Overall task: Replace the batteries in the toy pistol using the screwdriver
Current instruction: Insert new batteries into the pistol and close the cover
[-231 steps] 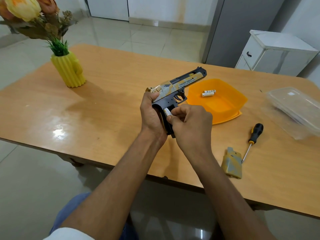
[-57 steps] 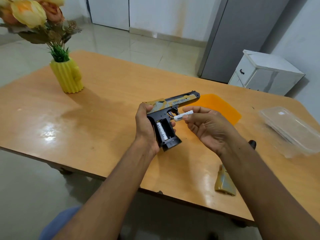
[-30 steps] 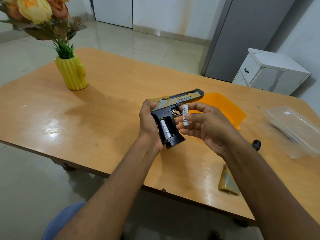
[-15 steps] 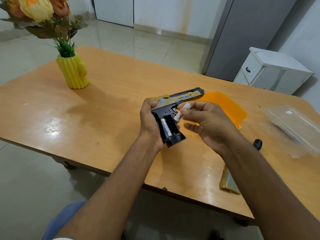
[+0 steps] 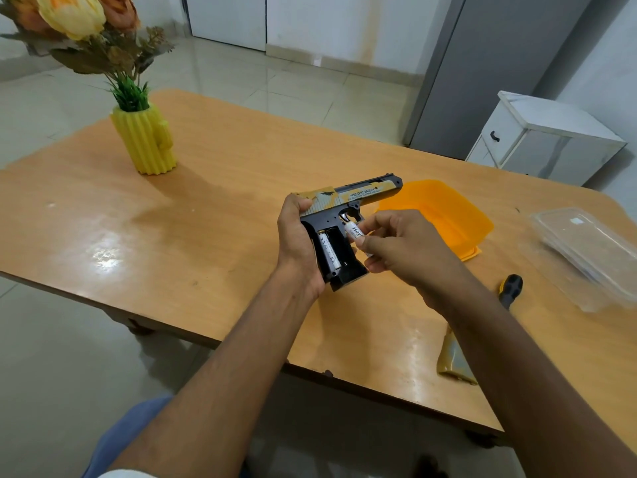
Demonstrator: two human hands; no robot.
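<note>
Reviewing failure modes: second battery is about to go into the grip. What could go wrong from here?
1. The battery in the right hand could go in reversed; polarity marks aren't readable.
2. It is only pinched at one end, so it may slip.
3. The cover lies near the table edge and could get knocked off.

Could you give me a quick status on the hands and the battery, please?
Left hand grips toy pistol. Right hand pinches battery beside open grip; one battery seated. Nothing in the way.

Screwdriver [image 5: 509, 288] shaft hidden behind right forearm; grip cover [image 5: 453, 360] partly hidden.
</note>
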